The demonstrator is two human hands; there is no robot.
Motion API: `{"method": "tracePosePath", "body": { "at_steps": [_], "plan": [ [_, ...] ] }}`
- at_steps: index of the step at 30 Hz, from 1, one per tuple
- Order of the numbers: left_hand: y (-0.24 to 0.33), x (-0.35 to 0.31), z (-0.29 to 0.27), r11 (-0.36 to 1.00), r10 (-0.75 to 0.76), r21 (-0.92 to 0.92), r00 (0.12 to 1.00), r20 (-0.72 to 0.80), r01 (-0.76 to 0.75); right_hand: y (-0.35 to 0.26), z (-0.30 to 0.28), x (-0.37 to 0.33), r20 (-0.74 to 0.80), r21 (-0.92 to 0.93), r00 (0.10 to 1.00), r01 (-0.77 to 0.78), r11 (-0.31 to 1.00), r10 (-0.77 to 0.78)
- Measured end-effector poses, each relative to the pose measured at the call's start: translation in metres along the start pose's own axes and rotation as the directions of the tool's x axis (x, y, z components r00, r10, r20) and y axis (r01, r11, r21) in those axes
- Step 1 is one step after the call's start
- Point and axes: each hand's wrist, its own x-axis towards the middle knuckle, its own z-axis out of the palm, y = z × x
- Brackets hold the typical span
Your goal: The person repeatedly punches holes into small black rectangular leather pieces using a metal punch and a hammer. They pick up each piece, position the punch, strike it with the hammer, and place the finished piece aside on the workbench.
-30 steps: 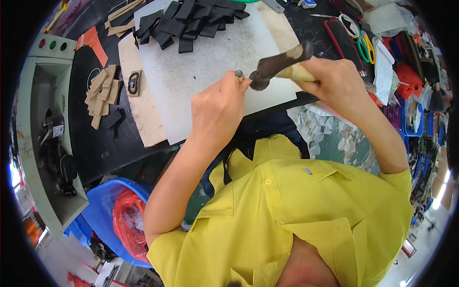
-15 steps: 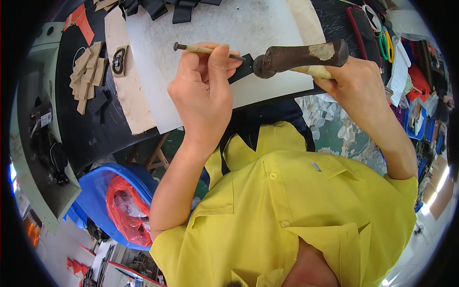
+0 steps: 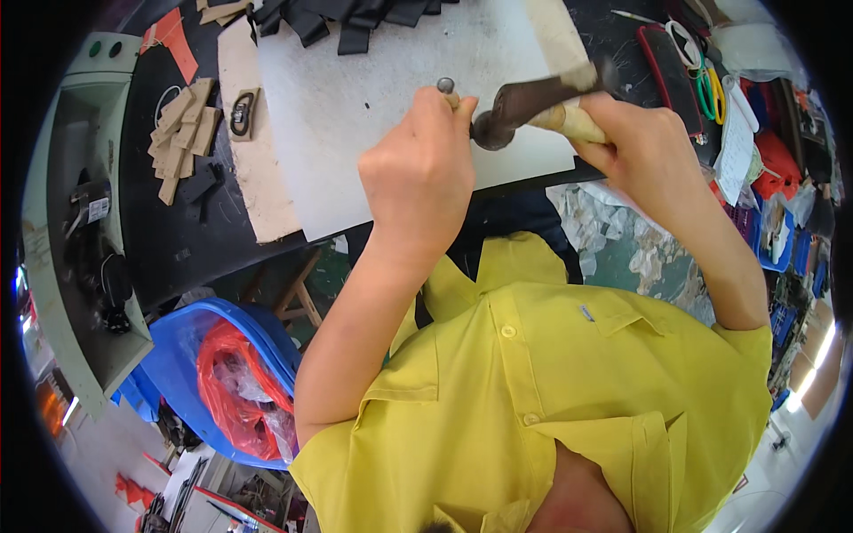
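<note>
My left hand [image 3: 419, 173] is closed round a slim punch [image 3: 447, 87], whose round metal head pokes up past my fingers. Its shaft is wrapped in pale tape, and its tip is hidden behind the hand. My right hand [image 3: 641, 140] grips the tape-wrapped handle of a hammer [image 3: 526, 105]. The dark hammer head is beside the left hand's fingers, partly blurred. Both hands are over the near part of a white board [image 3: 333, 142]. No black piece shows under the left hand from here. Several black strips [image 3: 354, 35] lie at the board's far edge.
Tan pieces [image 3: 187, 124] are piled on the black table to the left, near a black buckle-like part [image 3: 241, 114] on a tan piece. Scissors [image 3: 713, 91] and a red-edged phone-like case [image 3: 668, 75] lie at right. A blue tub [image 3: 191, 391] stands below the table's left side.
My left hand has moved right and turned, so the punch now stands more upright. The black piece formerly visible at its tip is out of sight. The hammer head has tilted.
</note>
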Motion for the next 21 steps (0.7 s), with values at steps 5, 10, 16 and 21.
{"method": "tracePosePath", "body": {
  "at_steps": [5, 10, 16, 21],
  "plan": [
    [0.001, 0.004, -0.003, 0.998, 0.054, 0.039, 0.998, 0.039, -0.056, -0.011, -0.055, 0.032, -0.318, 0.450, 0.910, -0.102, 0.887, 0.266],
    [0.002, 0.007, 0.000, 0.992, 0.108, 0.050, 0.991, 0.082, -0.112, -0.010, -0.085, 0.035, -0.384, 0.594, 0.917, 0.159, 0.789, 0.104],
    [-0.005, 0.005, -0.005, 0.999, 0.040, 0.003, 0.994, 0.098, -0.041, 0.007, -0.061, 0.023, -0.086, -0.027, 0.990, -0.116, 0.993, 0.114],
    [-0.002, 0.008, -0.009, 0.998, 0.031, -0.055, 0.994, 0.104, -0.025, -0.005, -0.009, 0.010, -0.072, 0.050, 0.992, 0.110, 0.993, -0.107]
  ]
}}
